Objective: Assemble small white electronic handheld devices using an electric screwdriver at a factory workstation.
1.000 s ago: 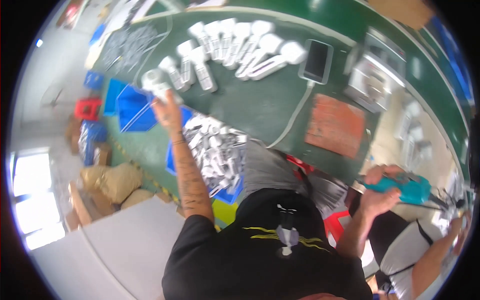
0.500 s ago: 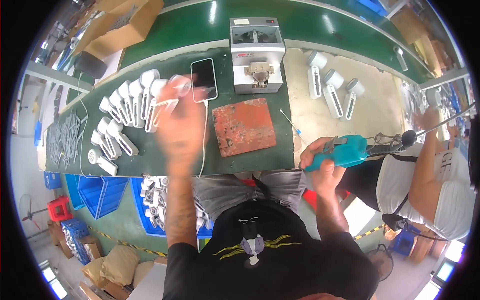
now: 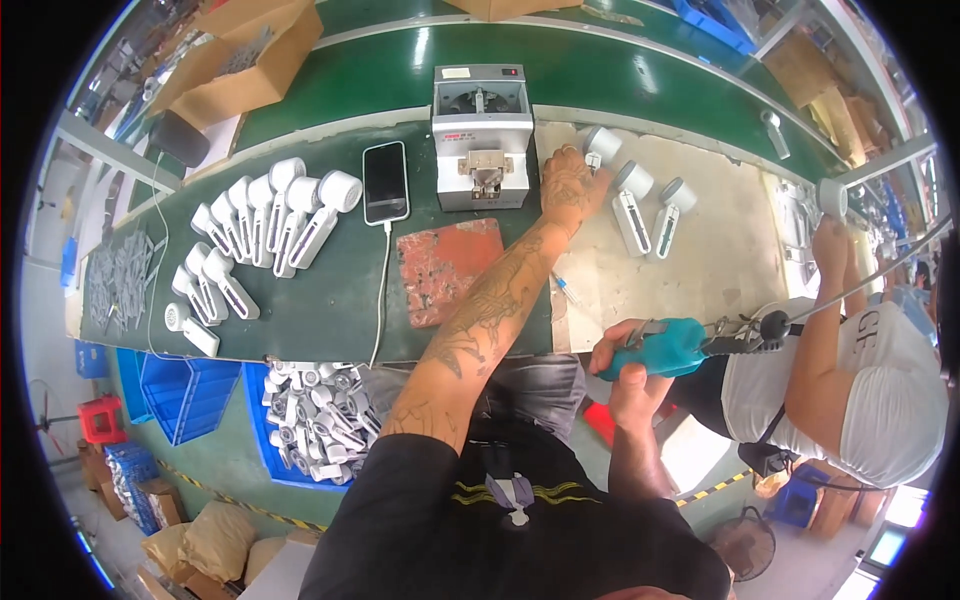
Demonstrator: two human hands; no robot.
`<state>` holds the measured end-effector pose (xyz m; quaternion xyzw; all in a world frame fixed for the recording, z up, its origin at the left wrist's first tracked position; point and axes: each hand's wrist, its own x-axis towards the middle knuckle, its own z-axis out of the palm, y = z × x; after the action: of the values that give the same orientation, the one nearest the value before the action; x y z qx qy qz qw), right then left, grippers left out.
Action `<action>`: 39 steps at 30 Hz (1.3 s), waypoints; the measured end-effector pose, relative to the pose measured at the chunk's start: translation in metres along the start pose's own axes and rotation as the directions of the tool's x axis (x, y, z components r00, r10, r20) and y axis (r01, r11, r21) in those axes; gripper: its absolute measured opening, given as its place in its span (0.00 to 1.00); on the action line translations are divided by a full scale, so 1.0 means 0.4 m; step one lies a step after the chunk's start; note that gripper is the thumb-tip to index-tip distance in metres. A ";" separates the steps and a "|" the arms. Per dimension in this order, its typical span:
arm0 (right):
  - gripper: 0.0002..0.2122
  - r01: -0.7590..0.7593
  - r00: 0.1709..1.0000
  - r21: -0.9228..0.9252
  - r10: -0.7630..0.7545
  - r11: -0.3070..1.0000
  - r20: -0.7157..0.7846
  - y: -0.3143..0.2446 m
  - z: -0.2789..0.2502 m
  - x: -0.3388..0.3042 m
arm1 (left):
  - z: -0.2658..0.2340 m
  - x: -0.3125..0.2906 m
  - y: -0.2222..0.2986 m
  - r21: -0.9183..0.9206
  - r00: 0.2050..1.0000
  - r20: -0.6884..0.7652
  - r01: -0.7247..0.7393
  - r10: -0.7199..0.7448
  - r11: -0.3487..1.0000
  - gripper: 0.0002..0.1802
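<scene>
My left arm stretches across the bench, and my left hand [image 3: 572, 188] is closed around the handle of a white round-headed handheld device [image 3: 603, 143]; the hand covers most of that handle. Two more white devices, a middle one [image 3: 632, 205] and a right one [image 3: 672, 215], lie beside it on the tan sheet. At the bench's front edge my right hand [image 3: 632, 375] grips a teal electric screwdriver [image 3: 660, 347], which is attached to a coiled cord. Where its tip points is hidden. On the left, several similar devices [image 3: 262, 210] lie in rows.
A grey screw feeder [image 3: 484, 140] stands at the back, with a red worn pad [image 3: 447, 270] in front and a charging phone [image 3: 386, 182] beside it. Small grey parts [image 3: 118, 275] lie far left. Below is a blue bin [image 3: 256, 400] of devices. A co-worker [image 3: 840, 370] works at right.
My left hand has swung from the left rows across to the leftmost device on the tan sheet and grasped it. A device stays behind in the left row. My right hand keeps the screwdriver.
</scene>
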<state>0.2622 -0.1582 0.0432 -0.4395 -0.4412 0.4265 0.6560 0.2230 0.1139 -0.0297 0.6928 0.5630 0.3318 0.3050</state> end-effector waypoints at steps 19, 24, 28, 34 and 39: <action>0.32 0.067 0.995 0.069 -0.072 0.995 0.070 0.043 0.151 0.257 | -0.453 -0.354 -0.181 0.102 0.936 0.096 -0.349 0.340 0.932 0.12; 0.25 0.271 0.957 0.028 -0.272 0.962 0.096 0.067 0.304 0.414 | -0.430 -0.369 -0.202 0.264 0.892 0.049 -0.446 0.450 0.855 0.16; 0.22 0.382 0.918 -0.092 -0.367 0.919 0.152 0.122 0.364 0.497 | -0.452 -0.351 -0.206 0.091 0.896 0.072 -0.443 0.438 0.892 0.20; 0.19 0.344 0.933 -0.155 -0.318 0.926 0.166 0.159 0.371 0.516 | -0.454 -0.348 -0.214 0.082 0.910 0.070 -0.414 0.409 0.907 0.21; 0.18 0.343 0.933 -0.154 -0.317 0.927 0.171 0.161 0.370 0.507 | -0.457 -0.347 -0.208 0.111 0.904 0.062 -0.427 0.422 0.897 0.21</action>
<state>0.1600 0.0798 0.0565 -0.3848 -0.5918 0.2985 0.6423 0.0078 0.0016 -0.0038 0.8221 0.4120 0.3426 0.1924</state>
